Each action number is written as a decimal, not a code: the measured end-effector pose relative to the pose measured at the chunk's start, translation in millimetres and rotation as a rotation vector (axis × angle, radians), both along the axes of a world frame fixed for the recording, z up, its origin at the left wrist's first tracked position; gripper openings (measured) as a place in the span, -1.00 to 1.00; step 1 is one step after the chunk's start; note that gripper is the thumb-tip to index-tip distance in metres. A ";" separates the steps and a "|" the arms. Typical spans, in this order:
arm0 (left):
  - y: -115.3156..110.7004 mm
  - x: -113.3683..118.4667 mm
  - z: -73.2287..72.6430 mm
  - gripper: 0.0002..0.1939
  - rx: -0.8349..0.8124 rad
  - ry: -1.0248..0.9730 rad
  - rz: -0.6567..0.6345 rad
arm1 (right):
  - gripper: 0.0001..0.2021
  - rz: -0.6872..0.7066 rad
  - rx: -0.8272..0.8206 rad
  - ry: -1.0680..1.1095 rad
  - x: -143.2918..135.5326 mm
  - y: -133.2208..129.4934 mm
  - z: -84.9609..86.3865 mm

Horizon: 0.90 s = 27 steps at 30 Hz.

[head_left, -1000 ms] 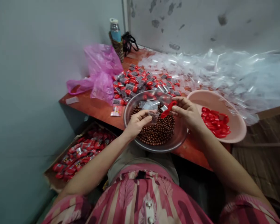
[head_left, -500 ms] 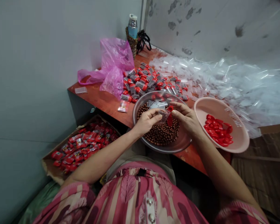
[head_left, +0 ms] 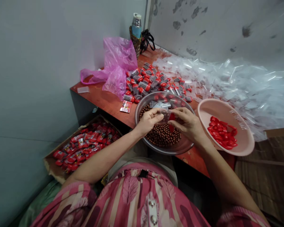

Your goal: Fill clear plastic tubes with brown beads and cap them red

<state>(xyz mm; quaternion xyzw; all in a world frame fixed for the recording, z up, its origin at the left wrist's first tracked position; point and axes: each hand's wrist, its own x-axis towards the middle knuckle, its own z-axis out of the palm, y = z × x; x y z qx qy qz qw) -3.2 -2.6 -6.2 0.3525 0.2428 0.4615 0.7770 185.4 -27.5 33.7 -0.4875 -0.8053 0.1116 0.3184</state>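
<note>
Between the fingers of my left hand (head_left: pixel 149 121) is a clear plastic container (head_left: pixel 165 116), closed in a pinch above the bowl. My right hand (head_left: pixel 186 122) is closed on a red plastic cap (head_left: pixel 171 119), which meets the container's right end. Fingers partly cover both pieces. Below them, the metal bowl (head_left: pixel 153 150) holds many small round brown balls (head_left: pixel 164 135) and a few clear containers (head_left: pixel 160 105) at its far side.
A pink basin (head_left: pixel 245 143) with red caps (head_left: pixel 222 132) stands right. Capped containers (head_left: pixel 146 82), a pink plastic bag (head_left: pixel 119 56) and a heap of clear containers (head_left: pixel 239 85) lie on the red table (head_left: pixel 99 99). A carton (head_left: pixel 49 168) of red packets (head_left: pixel 85 145) sits lower left.
My right hand has brought the red cap left against the container's end. Before, the cap and container were held slightly apart and more tilted. The camera view has shifted slightly.
</note>
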 end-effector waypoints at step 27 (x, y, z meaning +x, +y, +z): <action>0.1 -0.7 -8.7 -0.65 0.454 0.502 0.096 | -0.62 -0.014 -0.183 0.496 2.2 9.4 2.8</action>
